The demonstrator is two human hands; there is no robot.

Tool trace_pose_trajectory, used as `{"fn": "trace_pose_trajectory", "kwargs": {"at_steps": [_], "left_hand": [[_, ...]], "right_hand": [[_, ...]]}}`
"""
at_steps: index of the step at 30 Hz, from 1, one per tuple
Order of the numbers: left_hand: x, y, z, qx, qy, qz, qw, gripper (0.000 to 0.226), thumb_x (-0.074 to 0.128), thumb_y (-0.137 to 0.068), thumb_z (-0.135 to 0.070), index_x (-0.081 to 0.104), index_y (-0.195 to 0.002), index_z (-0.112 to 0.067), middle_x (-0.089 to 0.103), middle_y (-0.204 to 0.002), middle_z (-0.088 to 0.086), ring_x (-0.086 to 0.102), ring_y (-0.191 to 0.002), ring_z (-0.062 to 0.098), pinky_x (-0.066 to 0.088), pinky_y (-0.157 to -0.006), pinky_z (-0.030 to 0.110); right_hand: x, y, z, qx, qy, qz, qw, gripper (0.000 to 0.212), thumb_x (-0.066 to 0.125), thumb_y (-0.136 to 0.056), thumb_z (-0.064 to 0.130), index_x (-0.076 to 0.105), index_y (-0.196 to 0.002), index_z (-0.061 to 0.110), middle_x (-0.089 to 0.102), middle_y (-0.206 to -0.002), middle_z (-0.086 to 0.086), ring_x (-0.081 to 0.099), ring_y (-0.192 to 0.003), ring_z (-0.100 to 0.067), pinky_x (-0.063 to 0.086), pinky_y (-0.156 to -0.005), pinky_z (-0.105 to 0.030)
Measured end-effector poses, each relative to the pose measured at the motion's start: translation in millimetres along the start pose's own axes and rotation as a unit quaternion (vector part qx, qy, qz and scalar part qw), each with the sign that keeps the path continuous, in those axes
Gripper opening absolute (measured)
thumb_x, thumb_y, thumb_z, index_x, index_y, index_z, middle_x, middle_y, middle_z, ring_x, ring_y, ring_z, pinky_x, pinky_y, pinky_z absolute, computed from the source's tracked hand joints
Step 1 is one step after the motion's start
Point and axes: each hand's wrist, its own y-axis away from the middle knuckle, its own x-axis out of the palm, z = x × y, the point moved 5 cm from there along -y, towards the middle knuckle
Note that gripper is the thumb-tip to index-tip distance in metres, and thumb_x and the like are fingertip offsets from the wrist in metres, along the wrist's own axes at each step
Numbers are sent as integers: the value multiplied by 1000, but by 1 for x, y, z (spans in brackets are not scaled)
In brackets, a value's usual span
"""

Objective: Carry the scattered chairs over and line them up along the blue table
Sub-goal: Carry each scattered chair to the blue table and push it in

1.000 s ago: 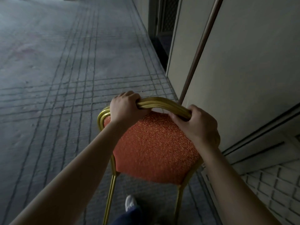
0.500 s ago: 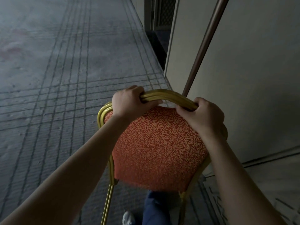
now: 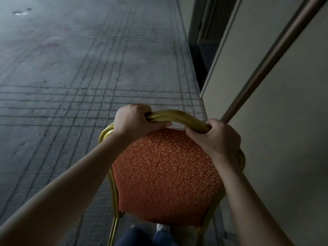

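Note:
A chair [image 3: 166, 173] with a gold metal frame and an orange-red patterned back fills the lower middle of the head view, seen from behind. My left hand [image 3: 132, 120] grips the curved gold top rail at its left. My right hand [image 3: 217, 137] grips the same rail at its right. The seat is hidden behind the padded back, and only the tops of the rear legs show. The blue table is out of sight.
A grey carpet [image 3: 74, 68] with dark line patterns stretches ahead and to the left. A beige wall panel [image 3: 276, 121] with a slanting brown rail [image 3: 266, 55] runs close on the right. A dark doorway gap [image 3: 204, 50] opens further ahead on the right. My blue trouser legs [image 3: 142, 237] show below the chair.
The carpet has slid back under me and the wall panel has come nearer on the right. Both hands keep the same grip on the chair's top rail.

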Motion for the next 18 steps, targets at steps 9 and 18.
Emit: {"fn": "trace_pose_trajectory", "kwargs": {"at_steps": [9,18], "left_hand": [[-82,-5,142,-147,-42,-87,984,67,57,-57,-84,47,-57,-18,44,-51,-7,49,-53,13,28,-51,27],[-173,-29,288,-224,-93,-184,953,68,58,-57,-85,50,-59,-18,50,-55,-6,51,-55,13,32,-53,28]], "right_hand": [[66,-67,169,-173,-39,43,983,65,65,-61,76,43,-53,16,45,-45,7,47,-44,-12,23,-44,-23],[130,-122,361,-286,-94,61,952,62,63,-60,74,46,-57,15,49,-48,6,49,-47,-10,26,-45,-24]]}}
